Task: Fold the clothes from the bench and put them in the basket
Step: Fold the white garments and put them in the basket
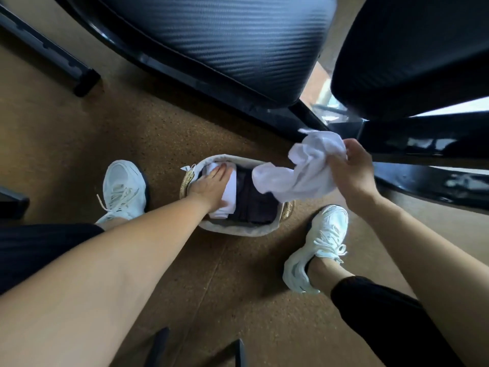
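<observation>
A small woven basket [239, 230] with a pale lining stands on the floor between my feet. Inside it lie a folded white garment [229, 197] on the left and a folded dark garment [254, 202] beside it. My left hand [210, 184] presses flat on the folded white garment, fingers straight. My right hand [353, 170] grips a crumpled white cloth [304, 170], which hangs loosely above the basket's right side. The black padded bench [225, 49] rises just beyond the basket.
A second black padded section [412, 54] and glossy black frame bars [423, 144] stand at the right. My white sneakers [123, 190] [317, 247] flank the basket on the brown cork floor [66, 144]. A black equipment foot [84, 80] sits at the upper left.
</observation>
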Demonstrator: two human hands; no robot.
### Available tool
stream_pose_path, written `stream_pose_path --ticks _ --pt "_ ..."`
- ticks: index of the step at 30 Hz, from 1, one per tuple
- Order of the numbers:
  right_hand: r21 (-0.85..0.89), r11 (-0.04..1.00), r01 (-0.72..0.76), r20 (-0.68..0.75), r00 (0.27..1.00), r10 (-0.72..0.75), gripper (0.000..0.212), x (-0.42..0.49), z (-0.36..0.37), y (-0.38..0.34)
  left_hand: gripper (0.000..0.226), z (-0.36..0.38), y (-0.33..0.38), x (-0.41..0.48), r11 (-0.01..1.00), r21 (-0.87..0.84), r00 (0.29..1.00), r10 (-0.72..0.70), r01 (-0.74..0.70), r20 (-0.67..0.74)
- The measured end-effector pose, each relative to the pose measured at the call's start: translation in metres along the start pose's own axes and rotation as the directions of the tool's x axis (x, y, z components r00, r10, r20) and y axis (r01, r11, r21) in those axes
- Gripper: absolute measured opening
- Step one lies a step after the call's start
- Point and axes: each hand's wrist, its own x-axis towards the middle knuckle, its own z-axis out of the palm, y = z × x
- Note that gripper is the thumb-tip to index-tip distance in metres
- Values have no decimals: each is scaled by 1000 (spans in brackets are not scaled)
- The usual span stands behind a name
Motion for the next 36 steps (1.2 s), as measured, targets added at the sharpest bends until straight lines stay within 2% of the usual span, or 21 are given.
stream_pose_path --ticks 2,7,10,13,15,17,19,20,23,25,28,30,32,34,36 --pt "9 999 47 78 996 -48 16 -19 -23 -16 100 -17 4 -11 1000 10 1000 6 -6 27" --pt "153 983 105 145 981 -128 19 -78 -65 -63 70 -51 10 -64 995 -85 993 -59 50 -106" --pt "259 956 136 149 973 -178 16 -117 -83 -86 54 -78 20 -108 968 -251 994 -52 25 -100" --pt "342 928 147 129 971 -201 15 -157 -92 -106 39 -115 47 -164 884 -467 987 -65 -9 -144" --pt "401 905 144 113 972 -205 14 -182 -96 -115 30 -138 69 -207 757 -647 982 -33 -96 -185" --pt "466 875 133 111 972 -207 16 -205 -100 -123 31 -157 90 -254 509 -838 976 20 -196 -216" --pt "527 839 132 107 970 -220 20 -229 -101 -129 31 -168 106 -305 273 -932 971 88 -238 -222" --pt "544 828 134 104 969 -226 21 -241 -101 -132 29 -167 112 -326 242 -939 968 115 -245 -223" --pt "569 808 152 95 964 -248 23 -274 -101 -136 25 -150 117 -368 324 -886 942 74 -333 -327" --pt "564 812 149 117 959 -257 25 -291 -101 -136 23 -141 111 -383 330 -861 907 -33 -387 -420" --pt "543 835 94 155 966 -209 32 -306 -99 -132 25 -139 101 -397 318 -854 868 -148 -413 -475" --pt "498 863 89 103 981 -161 21 -313 -97 -129 26 -138 93 -404 298 -846 843 -185 -441 -505" --pt "497 866 63 65 992 -109 7 -318 -96 -125 26 -137 84 -409 307 -825 815 -201 -474 -543" --pt "504 863 26 76 994 -75 6 -323 -93 -120 25 -135 78 -413 340 -801 802 -182 -492 -569" --pt "428 902 60 44 995 -87 4 -328 -85 -113 21 -131 73 -415 397 -765 794 -128 -508 -594"
